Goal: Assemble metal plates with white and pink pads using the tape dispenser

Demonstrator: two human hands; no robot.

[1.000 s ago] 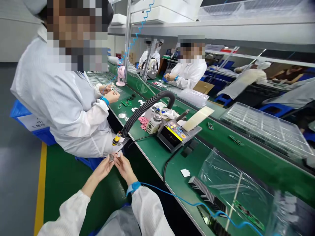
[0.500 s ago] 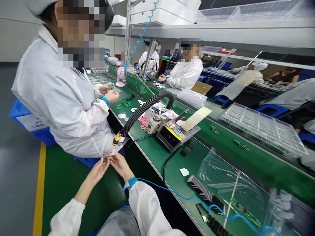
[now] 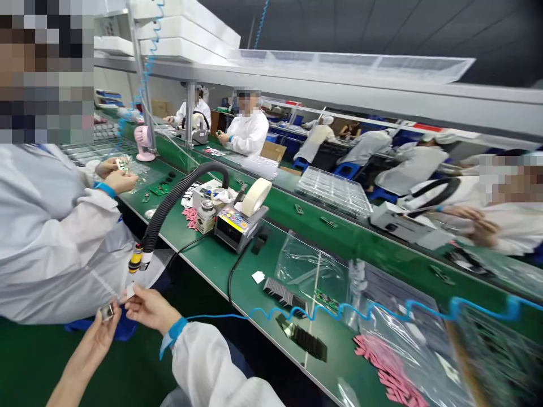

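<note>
My left hand (image 3: 98, 333) is at the lower left, fingers pinched round a small square metal part (image 3: 107, 311). Just to its right, my right hand (image 3: 148, 308) pinches a small white tab (image 3: 130, 290) between thumb and fingers. A blue wrist strap (image 3: 173, 332) sits on my right wrist, and its coiled blue cord (image 3: 382, 308) runs off to the right across the bench. Both hands hover off the bench, over the green floor, beside the white coat of the person seated on my left (image 3: 51, 237).
The green bench (image 3: 203, 254) carries a black ribbed hose (image 3: 178, 192), a control box (image 3: 237, 223) with a tape roll (image 3: 257, 196), black finned heatsinks (image 3: 282, 291), clear bags (image 3: 318, 271), pink pads (image 3: 390, 373) and a clear tray (image 3: 335, 192). Other people work along both sides.
The view has swung to the right, showing more of the bench. My two hands have drawn slightly apart, the white tab now clear of the metal part.
</note>
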